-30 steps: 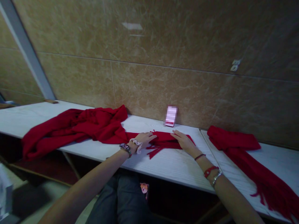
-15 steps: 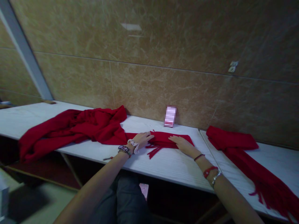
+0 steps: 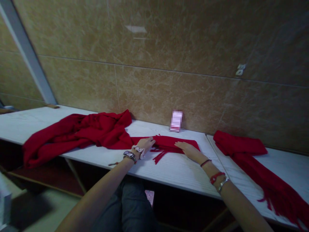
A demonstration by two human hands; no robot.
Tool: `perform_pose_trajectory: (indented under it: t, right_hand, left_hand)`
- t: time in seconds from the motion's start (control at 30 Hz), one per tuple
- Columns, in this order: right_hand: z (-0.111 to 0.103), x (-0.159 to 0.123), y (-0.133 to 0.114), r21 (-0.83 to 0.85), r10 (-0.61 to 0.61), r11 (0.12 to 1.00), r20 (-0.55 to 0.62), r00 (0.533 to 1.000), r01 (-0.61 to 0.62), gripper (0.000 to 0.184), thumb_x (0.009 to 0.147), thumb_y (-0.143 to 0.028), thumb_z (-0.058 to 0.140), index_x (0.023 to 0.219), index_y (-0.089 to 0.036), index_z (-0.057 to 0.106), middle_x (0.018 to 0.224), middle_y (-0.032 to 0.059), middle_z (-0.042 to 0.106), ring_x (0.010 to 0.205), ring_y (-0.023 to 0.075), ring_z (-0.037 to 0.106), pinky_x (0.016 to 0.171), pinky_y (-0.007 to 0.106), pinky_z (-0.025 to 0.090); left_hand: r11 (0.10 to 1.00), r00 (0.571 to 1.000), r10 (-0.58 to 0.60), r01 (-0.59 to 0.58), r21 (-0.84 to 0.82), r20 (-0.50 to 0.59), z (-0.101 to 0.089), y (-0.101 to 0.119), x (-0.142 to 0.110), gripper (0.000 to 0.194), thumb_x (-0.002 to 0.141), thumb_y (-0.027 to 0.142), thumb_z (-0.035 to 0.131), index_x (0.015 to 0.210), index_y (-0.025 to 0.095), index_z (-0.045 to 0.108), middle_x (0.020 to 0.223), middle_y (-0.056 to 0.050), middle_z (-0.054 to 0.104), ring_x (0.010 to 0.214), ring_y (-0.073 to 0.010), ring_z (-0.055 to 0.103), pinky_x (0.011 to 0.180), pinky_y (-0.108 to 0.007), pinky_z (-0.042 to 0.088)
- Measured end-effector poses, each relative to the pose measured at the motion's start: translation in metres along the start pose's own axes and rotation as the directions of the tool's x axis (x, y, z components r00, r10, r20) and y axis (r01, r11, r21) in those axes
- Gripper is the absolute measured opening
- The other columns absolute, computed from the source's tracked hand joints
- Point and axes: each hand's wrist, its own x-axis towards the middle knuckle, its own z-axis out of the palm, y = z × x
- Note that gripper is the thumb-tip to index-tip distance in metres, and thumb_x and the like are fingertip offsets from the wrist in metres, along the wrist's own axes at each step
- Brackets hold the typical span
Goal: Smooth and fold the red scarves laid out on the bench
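Note:
A red fringed scarf [image 3: 172, 140] lies in a folded strip on the white table in front of me, its fringe spread toward the near edge. My left hand [image 3: 146, 144] is at the left part of this strip, its fingers drawn together and bent down on the cloth. The fingertips are partly hidden. My right hand [image 3: 189, 150] rests flat on the strip's right end, fingers stretched out. To the left, a loose heap of red cloth [image 3: 89, 130] joins the strip beneath my left wrist and hangs over the front edge.
Another red scarf [image 3: 241, 145], folded at one end with fringe at the other, lies on the right. A blurred-out phone-like object [image 3: 176, 120] leans against the tiled wall [image 3: 154, 90]. Open shelves sit under the white table [image 3: 169, 172]. A phone [image 3: 150, 196] shows by my leg.
My left hand has drawn back slightly to the left, and its fingers are more bent. My right hand stays in place on the scarf.

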Motion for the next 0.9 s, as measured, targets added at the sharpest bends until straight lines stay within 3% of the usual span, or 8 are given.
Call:
perform_pose_trajectory:
  t: [0.1,0.23,0.33,0.47,0.57,0.63,0.77,0.9]
  right_hand:
    - [-0.001,0.000,-0.003,0.015,0.026,1.000,0.042,0.999,-0.027,0.053,0.076,-0.002,0.034,0.125,-0.012,0.049,0.130,0.0095,0.049,0.122,0.0178,0.042,0.103,0.038,0.033]
    - [-0.004,0.000,-0.007,0.034,0.042,0.998,0.053,0.998,-0.044,0.050,0.077,-0.007,0.036,0.126,-0.013,0.049,0.130,0.0100,0.049,0.122,0.0185,0.042,0.104,0.039,0.032]
    - [-0.006,0.000,-0.008,0.073,0.048,0.996,0.035,0.998,-0.051,0.047,0.079,-0.010,0.036,0.124,-0.012,0.050,0.129,0.0105,0.051,0.121,0.0185,0.043,0.104,0.039,0.032]
    - [-0.008,0.000,-0.006,0.140,0.049,0.989,0.029,0.998,-0.052,0.047,0.080,-0.010,0.034,0.124,-0.012,0.050,0.128,0.0100,0.051,0.121,0.0172,0.043,0.104,0.038,0.032]
    - [-0.008,0.000,-0.005,0.158,0.051,0.986,0.041,0.998,-0.056,0.050,0.077,-0.005,0.035,0.125,-0.013,0.049,0.129,0.0094,0.051,0.121,0.0164,0.043,0.104,0.038,0.032]
    - [-0.008,0.000,-0.005,0.146,0.063,0.987,0.042,0.997,-0.069,0.053,0.075,-0.003,0.035,0.125,-0.013,0.049,0.130,0.0094,0.050,0.122,0.0168,0.042,0.104,0.039,0.032]
    - [-0.007,0.000,-0.007,0.104,0.061,0.992,0.046,0.997,-0.066,0.054,0.075,-0.002,0.036,0.126,-0.014,0.048,0.132,0.0094,0.047,0.123,0.0176,0.040,0.104,0.039,0.031]
    - [-0.008,0.001,-0.009,0.079,0.046,0.996,0.057,0.997,-0.051,0.052,0.076,-0.002,0.036,0.126,-0.011,0.048,0.131,0.0117,0.048,0.122,0.0180,0.041,0.104,0.038,0.032]
  left_hand:
    - [0.999,1.000,0.016,-0.015,-0.040,0.009,0.002,0.000,0.003,0.031,0.086,0.008,0.037,0.108,0.013,0.058,0.108,-0.012,0.057,0.094,-0.0231,0.058,0.076,-0.032,0.049]
    - [0.990,0.993,0.091,-0.098,-0.106,-0.070,0.009,0.000,0.011,0.039,0.083,0.004,0.039,0.119,0.013,0.052,0.127,-0.013,0.048,0.114,-0.0229,0.049,0.093,-0.033,0.042]
    - [0.979,0.983,0.161,-0.170,-0.108,-0.087,0.009,-0.001,0.021,0.044,0.083,0.004,0.040,0.126,0.014,0.046,0.132,-0.014,0.043,0.118,-0.0218,0.045,0.095,-0.031,0.042]
    - [0.960,0.955,0.272,-0.277,-0.032,-0.116,-0.006,-0.011,0.039,0.040,0.085,0.014,0.046,0.125,0.009,0.047,0.130,-0.016,0.046,0.122,-0.0239,0.041,0.100,-0.034,0.037]
    - [0.928,0.916,0.371,-0.372,0.026,-0.153,-0.019,-0.018,0.050,0.050,0.081,0.027,0.057,0.126,0.007,0.046,0.132,-0.018,0.042,0.128,-0.0291,0.031,0.105,-0.041,0.028]
    - [0.913,0.905,0.408,-0.407,0.034,-0.120,-0.017,-0.021,0.052,0.045,0.084,0.022,0.053,0.127,0.010,0.046,0.133,-0.015,0.042,0.128,-0.0280,0.030,0.106,-0.043,0.025]
    - [0.935,0.937,0.350,-0.350,-0.066,-0.012,0.007,-0.023,0.041,0.045,0.086,0.006,0.040,0.129,0.019,0.045,0.133,-0.009,0.044,0.126,-0.0217,0.036,0.104,-0.040,0.029]
    - [0.948,0.962,0.270,-0.273,-0.165,-0.037,0.018,-0.025,0.032,0.050,0.084,0.002,0.036,0.130,0.021,0.043,0.134,-0.007,0.043,0.123,-0.0169,0.040,0.102,-0.031,0.032]
